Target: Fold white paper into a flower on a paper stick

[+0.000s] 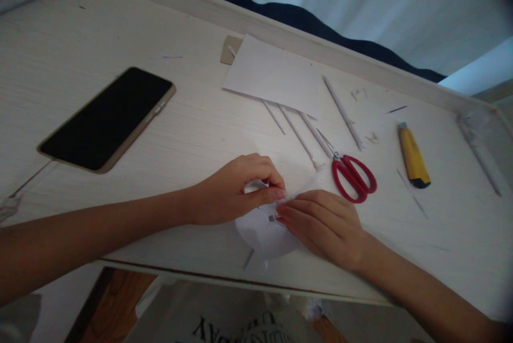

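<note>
My left hand (246,188) pinches the upper side of a white paper piece (266,239) near the table's front edge. My right hand (324,220) presses its fingertips together on the same paper, close to the left fingertips. The paper looks curved and bears a small dark square mark. What lies right between the fingertips is too small to make out. Just beyond my right hand lie scissors with red handles (355,177), their blades pointing away.
A black-screened phone (108,118) lies on the left with a cable. White paper sheets (276,73) cover parts of several thin white rolled sticks (294,132). Another white stick (342,113) and a yellow utility knife (414,156) lie to the right. Small scraps (372,138) are scattered around.
</note>
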`<state>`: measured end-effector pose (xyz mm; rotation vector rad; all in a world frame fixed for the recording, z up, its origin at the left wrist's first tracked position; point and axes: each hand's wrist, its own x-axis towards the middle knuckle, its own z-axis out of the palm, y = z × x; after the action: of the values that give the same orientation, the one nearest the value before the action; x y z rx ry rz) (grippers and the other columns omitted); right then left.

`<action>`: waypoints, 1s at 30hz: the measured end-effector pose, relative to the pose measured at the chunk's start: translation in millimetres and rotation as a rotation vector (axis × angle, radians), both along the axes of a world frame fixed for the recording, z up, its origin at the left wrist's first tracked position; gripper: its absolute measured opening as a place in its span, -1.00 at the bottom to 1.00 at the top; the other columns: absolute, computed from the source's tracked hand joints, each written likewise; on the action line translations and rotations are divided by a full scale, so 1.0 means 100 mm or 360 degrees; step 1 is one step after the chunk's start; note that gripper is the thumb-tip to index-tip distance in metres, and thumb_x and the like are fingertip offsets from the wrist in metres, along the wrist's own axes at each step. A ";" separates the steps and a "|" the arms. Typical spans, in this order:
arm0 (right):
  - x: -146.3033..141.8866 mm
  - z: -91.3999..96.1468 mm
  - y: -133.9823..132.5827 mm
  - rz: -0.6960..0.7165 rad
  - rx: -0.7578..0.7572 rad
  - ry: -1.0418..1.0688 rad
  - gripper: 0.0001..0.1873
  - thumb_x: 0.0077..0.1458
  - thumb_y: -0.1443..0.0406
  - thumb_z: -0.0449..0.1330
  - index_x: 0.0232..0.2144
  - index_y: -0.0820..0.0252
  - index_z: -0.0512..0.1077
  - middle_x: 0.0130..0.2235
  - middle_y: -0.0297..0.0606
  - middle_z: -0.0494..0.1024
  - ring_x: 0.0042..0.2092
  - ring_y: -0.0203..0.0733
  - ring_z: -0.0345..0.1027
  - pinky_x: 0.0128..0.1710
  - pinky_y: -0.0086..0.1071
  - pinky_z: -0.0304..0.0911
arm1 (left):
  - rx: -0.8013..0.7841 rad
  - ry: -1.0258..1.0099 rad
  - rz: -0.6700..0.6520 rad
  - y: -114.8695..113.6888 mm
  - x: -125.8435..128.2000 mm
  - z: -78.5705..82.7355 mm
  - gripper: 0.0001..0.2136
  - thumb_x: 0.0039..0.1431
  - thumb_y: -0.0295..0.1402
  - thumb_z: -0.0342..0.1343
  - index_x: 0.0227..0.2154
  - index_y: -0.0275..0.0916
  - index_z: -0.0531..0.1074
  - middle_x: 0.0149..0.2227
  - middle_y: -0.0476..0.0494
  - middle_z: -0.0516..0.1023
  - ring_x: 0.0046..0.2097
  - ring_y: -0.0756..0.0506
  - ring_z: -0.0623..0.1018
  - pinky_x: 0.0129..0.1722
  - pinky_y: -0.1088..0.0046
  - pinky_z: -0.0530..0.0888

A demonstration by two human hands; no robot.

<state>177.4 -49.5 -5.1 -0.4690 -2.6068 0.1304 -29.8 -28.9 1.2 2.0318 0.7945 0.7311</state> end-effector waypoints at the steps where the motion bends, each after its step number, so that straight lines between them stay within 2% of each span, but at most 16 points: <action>1: -0.01 0.00 0.00 0.0013 0.0015 -0.0005 -0.65 -0.11 0.44 0.20 -0.18 0.40 0.34 -0.26 -0.16 0.51 -0.26 -0.18 0.33 -0.35 -0.30 0.32 | 0.0006 0.0000 0.0003 0.00 0.00 0.00 -0.90 0.12 -0.40 0.00 -0.46 -0.29 0.33 -0.42 0.02 0.37 -0.31 0.06 0.34 -0.23 0.54 0.24; 11: -0.08 0.07 0.03 0.0062 0.0213 -0.0043 -0.79 -0.03 0.43 0.13 -0.26 0.40 0.39 -0.32 -0.13 0.53 -0.28 -0.17 0.37 -0.41 -0.33 0.34 | 0.0015 0.0032 0.0023 -0.01 0.01 0.00 -0.92 0.10 -0.41 0.01 -0.47 -0.28 0.34 -0.44 0.04 0.39 -0.33 0.07 0.35 -0.25 0.55 0.24; 19: -0.05 0.08 0.02 0.0017 0.0186 -0.0004 -0.76 -0.10 0.42 0.19 -0.28 0.39 0.40 -0.32 -0.12 0.52 -0.29 -0.15 0.36 -0.40 -0.32 0.33 | 0.0079 0.0084 0.0025 -0.02 -0.03 0.07 -0.91 0.09 -0.38 0.02 -0.34 -0.27 0.32 -0.36 0.04 0.44 -0.28 0.08 0.39 -0.23 0.56 0.26; 25: -0.01 0.05 0.02 -0.0067 0.0058 0.0002 -0.71 -0.09 0.41 0.19 -0.23 0.36 0.38 -0.28 -0.16 0.51 -0.26 -0.19 0.33 -0.35 -0.32 0.33 | 0.0409 0.0151 -0.0180 0.00 -0.11 0.06 -0.88 0.04 -0.31 0.07 -0.37 -0.22 0.31 -0.26 -0.01 0.48 -0.21 0.00 0.42 -0.08 0.34 0.15; 30: -0.01 0.04 0.02 -0.0094 0.0016 0.0031 -0.71 -0.10 0.41 0.20 -0.24 0.37 0.37 -0.30 -0.17 0.51 -0.26 -0.21 0.32 -0.34 -0.34 0.33 | 0.0703 0.0197 -0.0159 0.01 -0.10 0.01 -0.94 0.06 -0.34 0.04 -0.41 -0.18 0.38 -0.19 0.03 0.50 -0.15 -0.04 0.42 -0.09 0.30 0.14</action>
<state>176.1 -47.5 -0.6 -0.5383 -2.5706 0.1013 -40.2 -27.5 2.3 2.5135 0.6330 0.7803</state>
